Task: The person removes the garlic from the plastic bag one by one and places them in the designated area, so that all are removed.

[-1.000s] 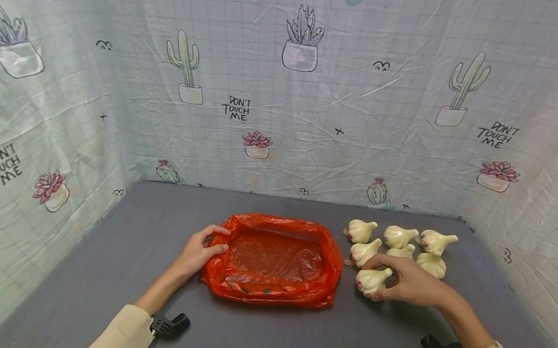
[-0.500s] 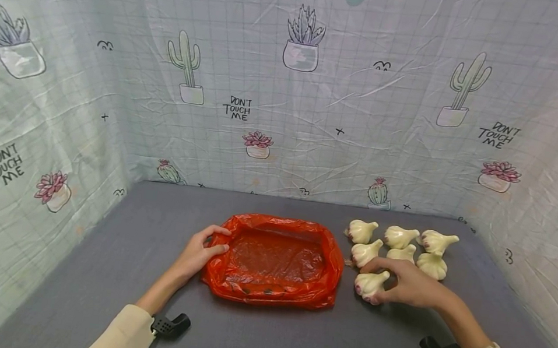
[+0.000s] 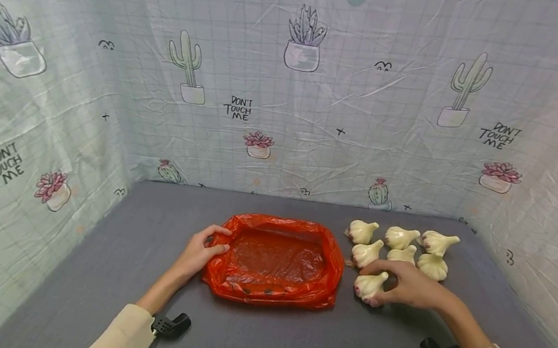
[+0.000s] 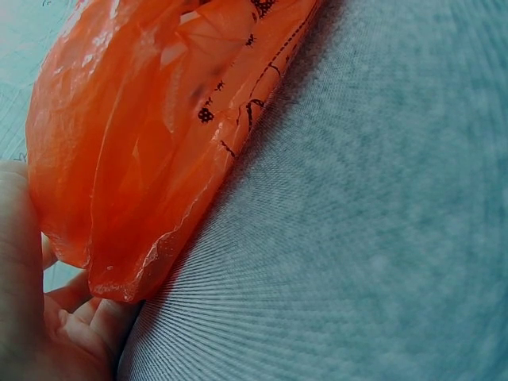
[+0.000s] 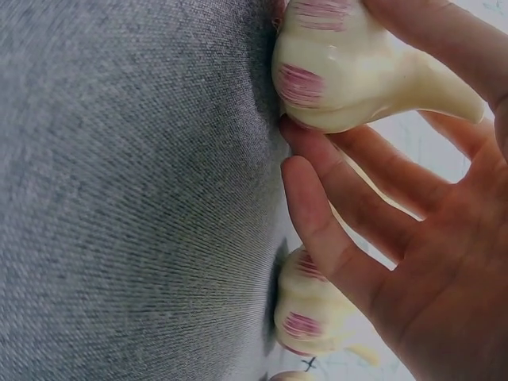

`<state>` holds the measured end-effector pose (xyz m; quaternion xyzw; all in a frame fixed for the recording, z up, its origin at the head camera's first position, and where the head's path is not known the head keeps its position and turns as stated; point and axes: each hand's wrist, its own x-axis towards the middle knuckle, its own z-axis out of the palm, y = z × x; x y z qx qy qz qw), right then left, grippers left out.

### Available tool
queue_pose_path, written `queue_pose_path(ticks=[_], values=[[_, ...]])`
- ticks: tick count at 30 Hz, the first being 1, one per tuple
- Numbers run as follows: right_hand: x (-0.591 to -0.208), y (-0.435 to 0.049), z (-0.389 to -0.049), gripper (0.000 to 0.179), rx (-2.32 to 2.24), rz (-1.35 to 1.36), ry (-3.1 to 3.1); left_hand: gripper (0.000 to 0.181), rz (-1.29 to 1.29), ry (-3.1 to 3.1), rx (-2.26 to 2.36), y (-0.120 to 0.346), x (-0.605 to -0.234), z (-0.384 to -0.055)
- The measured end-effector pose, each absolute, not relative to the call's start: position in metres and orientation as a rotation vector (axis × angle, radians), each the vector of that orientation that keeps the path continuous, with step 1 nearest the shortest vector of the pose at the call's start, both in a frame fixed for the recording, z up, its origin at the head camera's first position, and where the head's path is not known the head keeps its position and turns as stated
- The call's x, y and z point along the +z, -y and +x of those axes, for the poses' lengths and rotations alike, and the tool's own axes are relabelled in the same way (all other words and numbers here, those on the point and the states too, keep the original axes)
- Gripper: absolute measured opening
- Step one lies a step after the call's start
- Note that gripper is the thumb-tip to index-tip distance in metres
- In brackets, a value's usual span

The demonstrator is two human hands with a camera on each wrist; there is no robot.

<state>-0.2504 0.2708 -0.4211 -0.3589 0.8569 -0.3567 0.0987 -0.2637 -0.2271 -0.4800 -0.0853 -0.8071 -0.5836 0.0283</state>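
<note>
A red plastic bag (image 3: 270,297) lies in the middle of the table in the head view, its mouth spread wide and its rim rolled outward. My left hand (image 3: 198,253) grips its left rim, thumb on the near side and fingers over the edge. In the left wrist view the thin bag wall (image 4: 135,151) hides part of those fingers. To the right of the bag, my right hand (image 3: 410,284) holds a garlic bulb (image 3: 367,288) between thumb and fingers. The right wrist view shows the bulb (image 5: 341,71) with purple streaks, at or just above the table surface.
Several more garlic bulbs (image 3: 400,237) stand in rows behind my right hand, close to its knuckles. The grey table (image 3: 262,342) ends at a patterned curtain (image 3: 312,161) at the back and sides. A black wrist device (image 3: 171,325) sits on each arm.
The garlic bulb in my right hand has shifted slightly toward the front of the table, its stem tip a little lower. My left hand and the bag have stayed in place.
</note>
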Motion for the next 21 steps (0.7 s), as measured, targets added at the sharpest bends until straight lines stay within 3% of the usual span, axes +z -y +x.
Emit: queue_pose_path(ticks=[21], values=[[-0.4208, -0.2710, -0.2531, 0.045, -1.090, -1.089, -2.476, 0.033, -0.257, 2.498, -1.820, 0.2272, -0.4799, -0.2635]])
